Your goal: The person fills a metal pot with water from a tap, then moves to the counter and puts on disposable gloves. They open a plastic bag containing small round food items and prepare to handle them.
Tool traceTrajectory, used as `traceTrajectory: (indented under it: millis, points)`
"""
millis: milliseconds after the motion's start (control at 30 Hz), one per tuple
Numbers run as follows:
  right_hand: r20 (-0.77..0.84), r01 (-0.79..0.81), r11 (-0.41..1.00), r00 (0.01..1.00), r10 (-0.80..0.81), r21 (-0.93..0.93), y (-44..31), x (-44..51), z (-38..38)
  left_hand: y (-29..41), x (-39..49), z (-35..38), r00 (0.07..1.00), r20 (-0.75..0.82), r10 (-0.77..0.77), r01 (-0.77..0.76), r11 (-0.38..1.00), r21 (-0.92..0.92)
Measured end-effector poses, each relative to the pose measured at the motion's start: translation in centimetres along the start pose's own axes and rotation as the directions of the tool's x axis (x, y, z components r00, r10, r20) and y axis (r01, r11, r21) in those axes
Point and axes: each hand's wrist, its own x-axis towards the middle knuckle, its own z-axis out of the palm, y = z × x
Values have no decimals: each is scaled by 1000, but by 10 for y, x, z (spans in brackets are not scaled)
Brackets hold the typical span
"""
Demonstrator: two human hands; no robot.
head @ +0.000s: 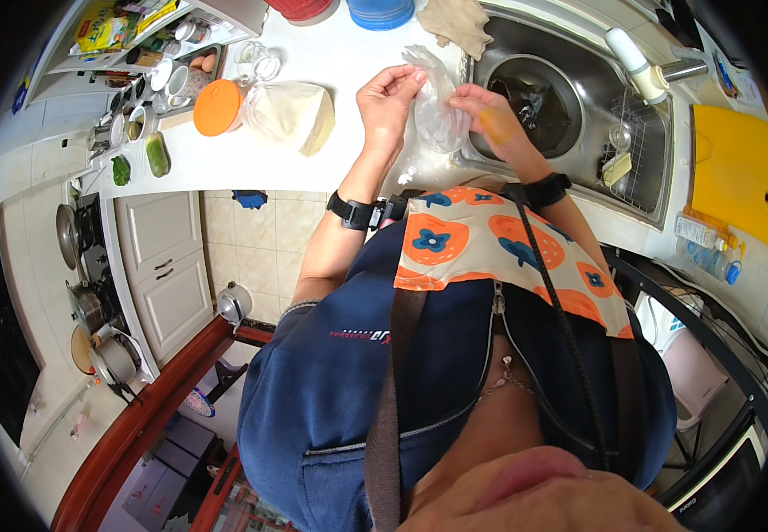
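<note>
A clear, crumpled plastic bag [436, 110] hangs between my hands, over the strip of white counter beside the sink. My left hand [390, 96] pinches its upper left edge between thumb and fingers. On its right side, the fingertips of my right hand [490, 120] grip the thin film. The bag's lower part bulges a little; whether anything is inside I cannot tell. Just below it, small white bits [407, 174] lie on the counter. A larger plastic bag with pale contents [291, 113] rests left of my left hand, against a container with an orange lid [216, 108].
At right, the steel sink [590, 60] holds a round basin of dark contents [533, 106] and a wire rack [633, 146]. A beige cloth [457, 25] lies at its corner. Glass cups [256, 61], a green vegetable [156, 154] and a blue container [381, 12] stand or lie on the counter.
</note>
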Motion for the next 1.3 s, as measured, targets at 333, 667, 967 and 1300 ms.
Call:
traceTrajectory:
  millis: [333,667,967,1300]
  points:
    - [29,531,794,836,-548,-296,-92,-29,35,57,-20,32,876,184,446,-478,744,467]
    - [254,355,850,846,-469,389,-85,-22,9,50,-12,15,997,70,11,-13,999,34]
    - [187,485,865,869,-459,-130,-116,-44,17,59,-6,10,953,298,50,-35,998,-57]
    - [73,492,765,856,-511,-415,-123,-42,43,72,-10,16,953,291,87,-118,989,91]
